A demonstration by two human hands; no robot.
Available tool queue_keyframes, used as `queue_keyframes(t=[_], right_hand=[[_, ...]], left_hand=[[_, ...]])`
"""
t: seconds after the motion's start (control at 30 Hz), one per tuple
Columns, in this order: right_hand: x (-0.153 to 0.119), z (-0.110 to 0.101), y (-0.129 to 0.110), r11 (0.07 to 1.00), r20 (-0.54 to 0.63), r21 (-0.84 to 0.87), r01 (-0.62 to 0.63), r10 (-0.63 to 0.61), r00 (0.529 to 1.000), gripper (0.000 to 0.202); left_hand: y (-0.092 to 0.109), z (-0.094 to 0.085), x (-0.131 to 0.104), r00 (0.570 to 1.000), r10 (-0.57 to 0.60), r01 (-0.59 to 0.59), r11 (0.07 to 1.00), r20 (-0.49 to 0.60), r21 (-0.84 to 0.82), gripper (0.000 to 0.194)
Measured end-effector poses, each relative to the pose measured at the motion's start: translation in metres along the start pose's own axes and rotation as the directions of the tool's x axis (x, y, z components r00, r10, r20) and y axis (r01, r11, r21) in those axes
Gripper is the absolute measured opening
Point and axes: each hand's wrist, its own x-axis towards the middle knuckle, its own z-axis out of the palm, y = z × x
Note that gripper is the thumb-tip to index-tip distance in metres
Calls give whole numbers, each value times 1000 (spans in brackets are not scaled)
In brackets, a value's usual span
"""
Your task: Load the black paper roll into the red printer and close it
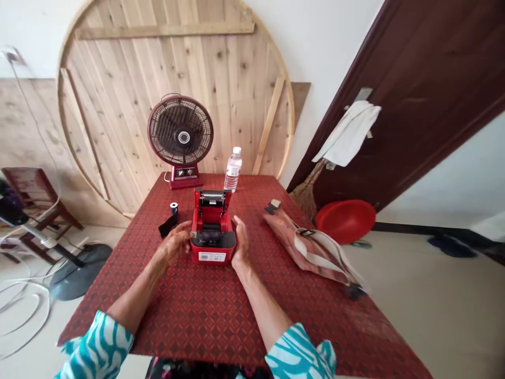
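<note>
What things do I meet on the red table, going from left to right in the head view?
Black strap → left hand → red label printer → right hand → patterned bag.

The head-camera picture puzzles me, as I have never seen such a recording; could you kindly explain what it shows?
The one picture comes from a camera worn on a person's head, looking forward and down, so the two arms in patterned sleeves are that person's own. The left hand and right hand rest against the sides of a small red printer with its lid open. It stands on a table with a red patterned cloth. Also there: a small roll, a red fan, a water bottle and a cloth bag.
</note>
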Motion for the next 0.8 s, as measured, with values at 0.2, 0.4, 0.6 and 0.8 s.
queue_keyframes(t=[0.2,0.4,0.6,0.8], right_hand=[[4,-5,7,998,-29,-40,-41,40,999,59],[6,-8,11,996,-20,-86,-18,17,1000,49],[9,-9,16,991,9,-130,17,-16,1000,40],[12,-11,21,991,6,-131,32,-32,999,35]], left_hand=[[4,3,-6,1000,11,-10,998,-19,58,67],[29,0,-13,965,263,-243,864,15,442,53],[62,38,2,779,334,-592,112,531,798,26],[63,80,41,894,-130,-443,-403,429,801,38]])
